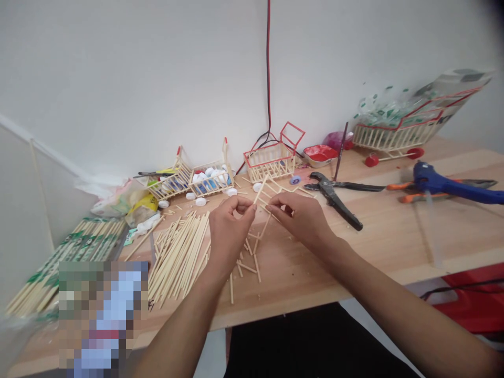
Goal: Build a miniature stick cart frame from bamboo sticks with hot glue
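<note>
My left hand (230,223) is closed, thumb and fingertips pinching a thin wooden stick frame (260,191) at its near left end. Across from it, my right hand (303,216) pinches the same frame, just above the table. Parts of the frame are covered by the fingers, so its full shape is not visible. Below the hands lie short cut sticks (258,268), several of them scattered. Left of my left hand is a spread pile of long bare wooden sticks (179,257).
Small stick-built carts (210,184) and a red-rimmed cart (270,160) stand along the wall. A dish of red paint (321,154), black-handled cutters (334,197), a blue glue gun (444,185) and a larger cart (389,136) are rightward. Packaged sticks (82,252) lie left.
</note>
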`<act>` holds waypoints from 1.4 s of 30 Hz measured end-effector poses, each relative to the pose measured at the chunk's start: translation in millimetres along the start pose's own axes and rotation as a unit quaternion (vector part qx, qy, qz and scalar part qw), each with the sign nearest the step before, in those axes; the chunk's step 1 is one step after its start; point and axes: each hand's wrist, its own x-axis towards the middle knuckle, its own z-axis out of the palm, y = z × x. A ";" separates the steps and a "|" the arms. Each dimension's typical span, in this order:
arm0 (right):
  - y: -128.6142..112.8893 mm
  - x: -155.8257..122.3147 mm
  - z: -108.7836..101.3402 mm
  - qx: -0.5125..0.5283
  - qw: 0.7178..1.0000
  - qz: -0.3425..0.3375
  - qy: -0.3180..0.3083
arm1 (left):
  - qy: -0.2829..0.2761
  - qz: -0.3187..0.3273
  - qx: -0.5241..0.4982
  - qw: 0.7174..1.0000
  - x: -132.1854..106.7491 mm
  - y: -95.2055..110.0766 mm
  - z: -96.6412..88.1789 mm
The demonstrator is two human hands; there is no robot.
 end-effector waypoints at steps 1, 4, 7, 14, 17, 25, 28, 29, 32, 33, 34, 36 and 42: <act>-0.1 -0.1 0.2 -0.007 1.000 -0.006 0.006 | -0.001 0.000 -0.005 1.000 -0.1 0.0 -0.1; -0.6 -0.7 0.8 -0.033 0.999 -0.022 0.021 | -0.003 -0.006 -0.019 1.000 -0.2 -0.2 -0.3; -1.8 -1.4 1.3 -0.052 0.998 -0.026 0.034 | -0.014 -0.021 -0.034 0.999 0.2 -0.3 -0.5; -5.3 -3.3 4.9 -0.077 0.995 -0.030 0.049 | -0.029 -0.044 -0.062 0.997 2.2 -3.2 0.4; -5.7 -4.4 7.0 -0.107 0.992 -0.035 0.058 | -0.034 -0.051 -0.072 0.996 2.5 -5.2 1.1; -7.8 -5.7 9.1 -0.127 0.989 -0.042 0.060 | -0.031 -0.059 -0.094 0.993 0.5 -3.4 2.5; -9.6 -5.4 8.2 -0.132 0.989 -0.042 0.059 | -0.030 -0.066 -0.100 0.992 0.4 -2.1 2.8; -10.0 -5.4 8.0 -0.134 0.988 -0.041 0.060 | -0.029 -0.068 -0.101 0.992 0.6 -1.7 2.7; -10.0 -5.6 7.7 -0.129 0.989 -0.040 0.063 | -0.028 -0.070 -0.103 0.992 1.5 -1.3 2.1; -9.9 -5.7 7.6 -0.126 0.989 -0.041 0.064 | -0.028 -0.070 -0.103 0.992 1.7 -1.3 1.9; -9.7 -5.9 7.6 -0.124 0.989 -0.044 0.065 | -0.027 -0.071 -0.102 0.992 1.9 -1.4 1.7; -9.5 -6.1 7.4 -0.126 0.988 -0.050 0.068 | -0.027 -0.072 -0.102 0.992 1.8 -1.9 1.6; -9.0 -6.1 9.0 -0.120 0.989 -0.046 0.073 | -0.024 -0.074 -0.110 0.991 0.6 -3.7 1.9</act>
